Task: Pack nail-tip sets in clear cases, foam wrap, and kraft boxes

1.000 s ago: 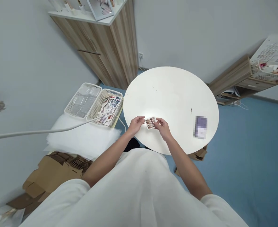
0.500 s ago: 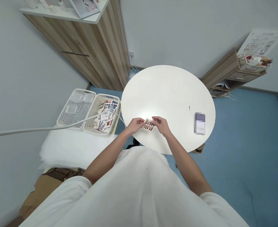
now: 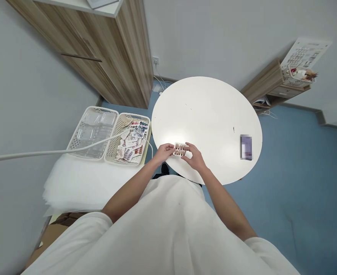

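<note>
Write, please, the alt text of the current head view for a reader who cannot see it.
The left hand holds a small card of nails at a white table; the right hand is at its other side. A pixelated item lies at the table's right. Farther left, one basket holds clear plastic, another basket holds more cards.

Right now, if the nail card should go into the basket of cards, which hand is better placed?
Probably the left hand: it pinches one edge of the nail card and is nearer the basket. The right hand, at the opposite edge, is farther.
</note>
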### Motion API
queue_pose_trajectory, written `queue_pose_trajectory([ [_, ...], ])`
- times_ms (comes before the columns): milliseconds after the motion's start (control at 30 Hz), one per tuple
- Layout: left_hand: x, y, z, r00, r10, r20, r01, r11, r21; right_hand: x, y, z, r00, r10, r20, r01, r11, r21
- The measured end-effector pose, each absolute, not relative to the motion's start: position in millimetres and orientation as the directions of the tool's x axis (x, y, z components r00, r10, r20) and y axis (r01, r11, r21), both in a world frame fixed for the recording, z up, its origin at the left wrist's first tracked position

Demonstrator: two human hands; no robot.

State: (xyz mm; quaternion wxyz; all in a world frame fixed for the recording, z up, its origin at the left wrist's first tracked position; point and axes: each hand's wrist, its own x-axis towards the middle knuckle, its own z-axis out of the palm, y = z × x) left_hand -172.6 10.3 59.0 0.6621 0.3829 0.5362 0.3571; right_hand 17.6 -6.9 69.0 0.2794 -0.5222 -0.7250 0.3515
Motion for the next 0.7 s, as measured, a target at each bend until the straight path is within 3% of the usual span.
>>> queue_pose_trajectory([
  [133,-184.0,6.8,45.1,0.092,0.916,-0.39,0.067,0.385,0.92,7.6,-1.3,52.9,-0.348,0.938,-0.003,0.643,0.236,-0.729],
  [267,-194.9,0.4,33.8,0.111,0.947,-0.301,0.32,0.252,0.913,-5.3,7.8,35.8,-0.375,0.925,-0.059,0.717,0.249,-0.651],
  [433,-198.6,-3.0,16.2,0.095,0.971,-0.217,0.663,0.101,0.742,-23.7,17.9,15.3,-0.439,0.886,-0.149,0.788,0.3,-0.537],
  [700,-195.9,-0.3,-6.4,0.041,0.973,-0.226,0.801,0.103,0.59,-40.5,20.6,-4.2,-0.4,0.902,-0.162,0.846,0.295,-0.445],
])
